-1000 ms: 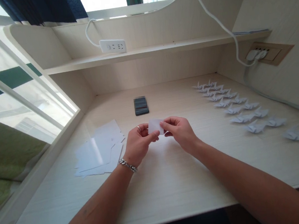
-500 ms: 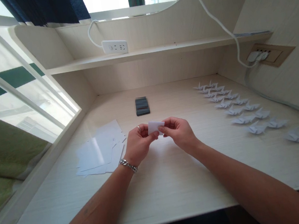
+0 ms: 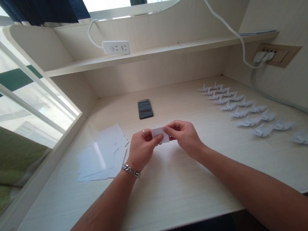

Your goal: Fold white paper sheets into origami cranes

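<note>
Above the middle of the desk, a small folded piece of white paper is held between my two hands. My left hand, with a ring and a chain bracelet, pinches its left side, thumb lying across the front. The upper right corner is gripped between the thumb and fingers of my right hand. Sheets of white paper lie overlapping to the left of my left hand. Several white folded paper cranes stand in rows along the right side of the desk.
A dark phone lies beyond my hands on the pale desk. On the shelf at the back sits a white power strip. A white cable hangs down to the wall socket at right.
The folded paper has tilted slightly, its lower edge now showing more below my fingers. My right thumb has shifted up toward its top corner. The whole view has moved a little.
</note>
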### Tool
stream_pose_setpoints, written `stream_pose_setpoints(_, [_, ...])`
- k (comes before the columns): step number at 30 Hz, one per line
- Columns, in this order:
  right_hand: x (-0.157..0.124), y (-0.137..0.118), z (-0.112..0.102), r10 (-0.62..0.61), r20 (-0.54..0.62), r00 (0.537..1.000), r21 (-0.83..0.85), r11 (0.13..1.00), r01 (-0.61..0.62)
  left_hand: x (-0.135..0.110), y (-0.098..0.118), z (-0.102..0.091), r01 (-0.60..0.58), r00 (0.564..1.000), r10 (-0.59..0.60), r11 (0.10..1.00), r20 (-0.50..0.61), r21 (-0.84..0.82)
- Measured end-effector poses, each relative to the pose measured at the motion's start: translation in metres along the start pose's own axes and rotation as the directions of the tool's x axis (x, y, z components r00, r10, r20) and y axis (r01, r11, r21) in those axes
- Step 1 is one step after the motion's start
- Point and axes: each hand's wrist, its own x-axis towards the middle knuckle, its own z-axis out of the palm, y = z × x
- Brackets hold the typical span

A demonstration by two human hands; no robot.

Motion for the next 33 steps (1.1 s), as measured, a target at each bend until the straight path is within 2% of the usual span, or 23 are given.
stream_pose_setpoints(3, [-0.001, -0.001, 0.001, 0.058, 0.050, 0.997, 0.001, 0.998, -0.058, 0.000, 0.001, 0.001, 0.036, 0.998, -0.037, 0.998, -0.041, -0.042])
stream_pose_setpoints(7, [0.000, 0.001, 0.000, 0.115, 0.151, 0.982, -0.087, 0.991, -0.103, 0.000, 0.000, 0.000, 0.094, 0.991, -0.105, 0.985, -0.079, -0.142])
stream_pose_setpoints(10, [0.002, 0.002, -0.001, 0.104, 0.086, 0.991, -0.081, 0.992, -0.097, 0.001, -0.001, -0.003, 0.115, 0.989, -0.130, 0.978, -0.075, -0.176])
stream_pose_setpoints(13, [0.003, 0.001, -0.004, 0.043, 0.030, 0.999, -0.117, 0.992, -0.039, 0.002, -0.001, -0.006, 0.107, 0.994, -0.106, 0.991, 0.019, -0.083])
stream_pose_setpoints(15, [0.002, -0.001, -0.005, -0.032, 0.050, 0.998, -0.233, 0.972, 0.043, 0.002, -0.001, -0.006, 0.052, 0.996, -0.049, 0.998, 0.070, -0.031])
stream_pose_setpoints(18, [-0.002, -0.003, -0.006, -0.132, 0.147, 0.980, -0.428, 0.885, 0.183, 0.002, -0.002, -0.006, -0.055, 0.998, 0.054, 0.998, 0.045, 0.018])
stream_pose_setpoints(20, [-0.005, -0.005, -0.006, -0.164, 0.197, 0.967, -0.490, 0.837, 0.242, 0.003, -0.003, -0.006, -0.088, 0.996, 0.085, 0.993, 0.036, 0.082])
stream_pose_setpoints(25, [-0.008, -0.009, -0.006, -0.178, 0.202, 0.963, -0.565, 0.782, 0.263, 0.005, -0.004, -0.008, -0.096, 0.994, 0.081, 0.972, 0.078, 0.213])
stream_pose_setpoints(27, [-0.007, -0.010, -0.006, -0.176, 0.190, 0.966, -0.565, 0.785, 0.254, 0.007, -0.003, -0.011, -0.092, 0.995, 0.083, 0.975, 0.054, 0.202])
stream_pose_setpoints(33, [-0.004, -0.010, -0.009, -0.198, 0.156, 0.968, -0.546, 0.799, 0.252, 0.009, 0.000, -0.020, -0.071, 0.995, 0.071, 0.997, -0.071, 0.006])
